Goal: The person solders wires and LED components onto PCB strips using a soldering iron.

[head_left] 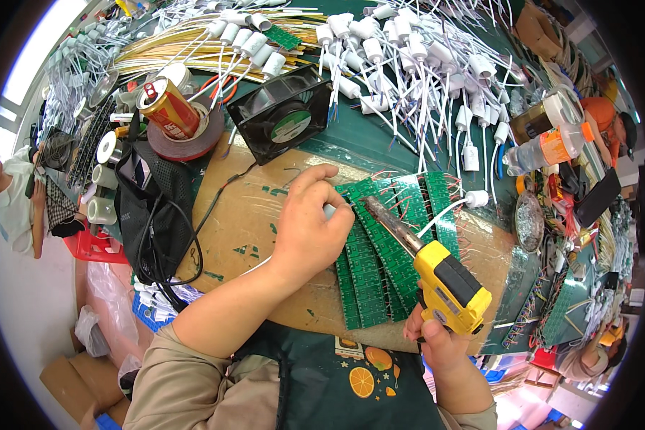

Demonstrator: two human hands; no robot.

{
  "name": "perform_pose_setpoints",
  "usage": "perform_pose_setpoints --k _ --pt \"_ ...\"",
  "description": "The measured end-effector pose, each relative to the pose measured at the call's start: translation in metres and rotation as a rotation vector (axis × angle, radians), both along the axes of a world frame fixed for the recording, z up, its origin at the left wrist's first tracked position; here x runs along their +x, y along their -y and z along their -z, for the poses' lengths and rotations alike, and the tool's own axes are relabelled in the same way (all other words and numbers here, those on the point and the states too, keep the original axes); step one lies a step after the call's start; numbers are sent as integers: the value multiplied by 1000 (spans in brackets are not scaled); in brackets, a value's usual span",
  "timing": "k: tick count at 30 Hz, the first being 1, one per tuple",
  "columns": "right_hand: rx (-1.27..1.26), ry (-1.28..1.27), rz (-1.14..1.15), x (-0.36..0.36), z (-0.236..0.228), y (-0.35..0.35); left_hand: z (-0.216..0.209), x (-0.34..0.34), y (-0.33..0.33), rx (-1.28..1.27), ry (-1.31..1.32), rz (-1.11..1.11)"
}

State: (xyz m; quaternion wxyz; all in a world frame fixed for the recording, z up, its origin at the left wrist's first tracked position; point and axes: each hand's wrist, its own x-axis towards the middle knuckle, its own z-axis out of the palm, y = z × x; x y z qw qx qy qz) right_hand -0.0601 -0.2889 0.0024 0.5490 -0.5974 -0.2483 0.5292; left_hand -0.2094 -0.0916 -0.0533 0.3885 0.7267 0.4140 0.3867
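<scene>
My right hand (441, 342) is closed around the grip of a yellow and black soldering gun (451, 287). Its metal nozzle slants up to the left, with the tip at the upper end of the green circuit boards (376, 251). These long strips lie side by side, overlapping, with short reddish wires along their upper edges. Just left of the tip, my left hand (312, 222) pinches thumb and forefinger together on a white cable (258, 265), which shows below the wrist; its end is hidden by the fingers. One white lamp holder (476, 199) lies with its cable across the boards.
A black fan (281, 115) stands beyond my left hand, beside a can (170, 107) on a tape roll. White lamp holders (408, 57) pile up at the back. A plastic bottle (552, 149) and metal dish (529, 222) sit right; a black bag (150, 201) hangs left. Other people work at both sides.
</scene>
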Motion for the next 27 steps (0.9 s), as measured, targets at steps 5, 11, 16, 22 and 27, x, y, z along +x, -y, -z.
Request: perform_pose_setpoints --k 5,11,16,22,27 --pt "-16 38 -9 2 3 2 2 0 -1 2 10 10" --pt "-3 37 11 1 4 -1 1 -1 -1 1 14 21" --pt "-26 17 12 3 2 -1 0 1 -4 -3 -1 50" --pt "-27 9 18 1 4 -2 -1 -2 -5 -20 9 51" --pt "-26 15 -1 2 5 -2 -1 -2 -5 -10 -13 61"
